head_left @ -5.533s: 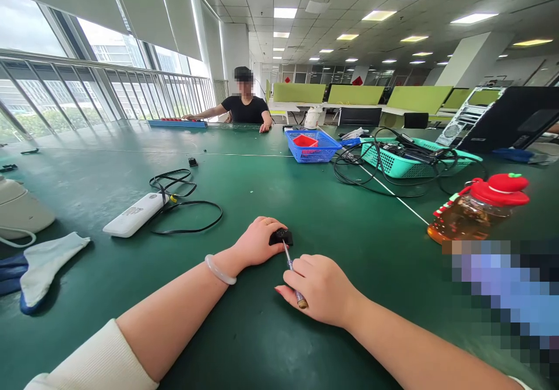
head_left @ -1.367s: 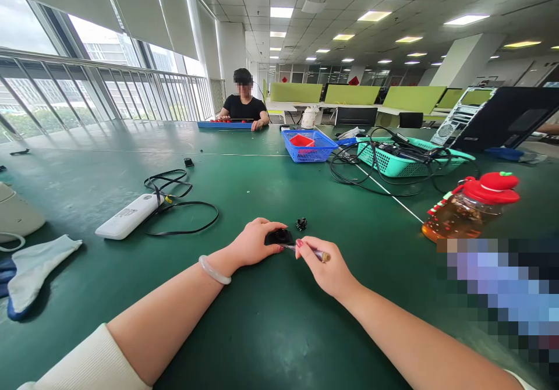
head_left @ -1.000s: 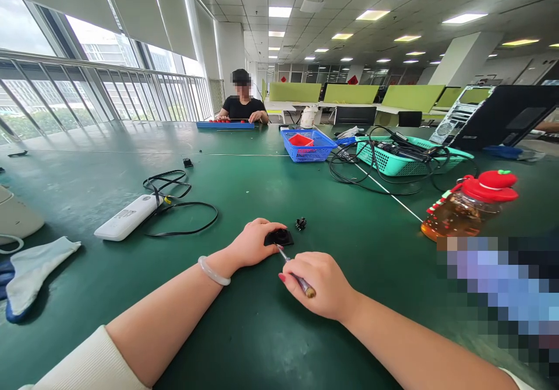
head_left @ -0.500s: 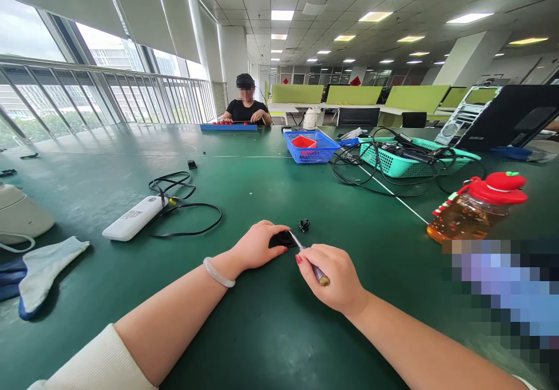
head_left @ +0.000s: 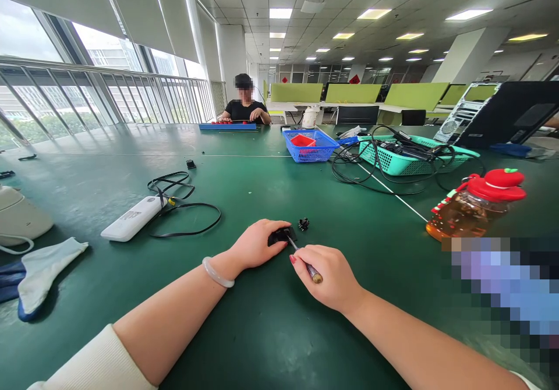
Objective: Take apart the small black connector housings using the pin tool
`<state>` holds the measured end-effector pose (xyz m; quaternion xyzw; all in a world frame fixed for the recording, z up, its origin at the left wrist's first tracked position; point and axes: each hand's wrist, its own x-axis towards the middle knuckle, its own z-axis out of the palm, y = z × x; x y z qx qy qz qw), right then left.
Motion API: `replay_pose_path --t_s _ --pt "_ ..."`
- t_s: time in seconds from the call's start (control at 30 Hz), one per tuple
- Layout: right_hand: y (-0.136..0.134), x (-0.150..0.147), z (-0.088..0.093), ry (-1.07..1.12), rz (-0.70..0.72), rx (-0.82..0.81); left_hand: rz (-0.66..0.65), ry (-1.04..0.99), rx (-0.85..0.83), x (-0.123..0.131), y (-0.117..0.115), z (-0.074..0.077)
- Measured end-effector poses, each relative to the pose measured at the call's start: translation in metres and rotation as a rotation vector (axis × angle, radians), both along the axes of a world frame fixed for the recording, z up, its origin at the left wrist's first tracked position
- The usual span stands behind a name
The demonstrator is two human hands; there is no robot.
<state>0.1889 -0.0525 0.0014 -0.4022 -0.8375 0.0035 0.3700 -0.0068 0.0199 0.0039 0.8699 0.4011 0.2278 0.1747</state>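
While the left hand (head_left: 257,243) pinches a black part (head_left: 276,236) between thumb and fingers, down on the green counter (head_left: 244,320), the right hand (head_left: 327,276) is curled around the handle of a screwdriver (head_left: 314,274). The tip points at the part's right side; contact is too small to confirm. The left hand seems to brace the part against sliding, while the right hand's wrap probably favours leverage. Just beyond lies 1 small black piece (head_left: 303,224), perhaps left near for easy reach. Farther left, a white device (head_left: 133,219) rests beside its looped black cable (head_left: 212,208).
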Motion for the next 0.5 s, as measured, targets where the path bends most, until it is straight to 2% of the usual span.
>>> replay_pose_path --t_s 0.13,0.23,0.3,0.4,0.5 --pt "0.006 0.015 0.006 0.192 0.134 -0.053 0.067 -0.063 0.044 -0.001 0.001 0.001" --pt "0.016 0.027 0.006 0.482 -0.055 -0.127 0.207 -0.103 0.051 -0.003 0.005 -0.001" --pt "0.024 0.031 0.002 0.601 -0.164 -0.198 0.289 -0.088 0.057 -0.005 0.008 -0.002" --pt "0.035 0.034 -0.004 0.764 -0.264 -0.312 0.363 -0.004 0.064 -0.006 0.009 -0.003" --pt "0.040 0.036 -0.008 0.859 -0.304 -0.375 0.373 0.072 0.072 -0.005 0.007 -0.004"
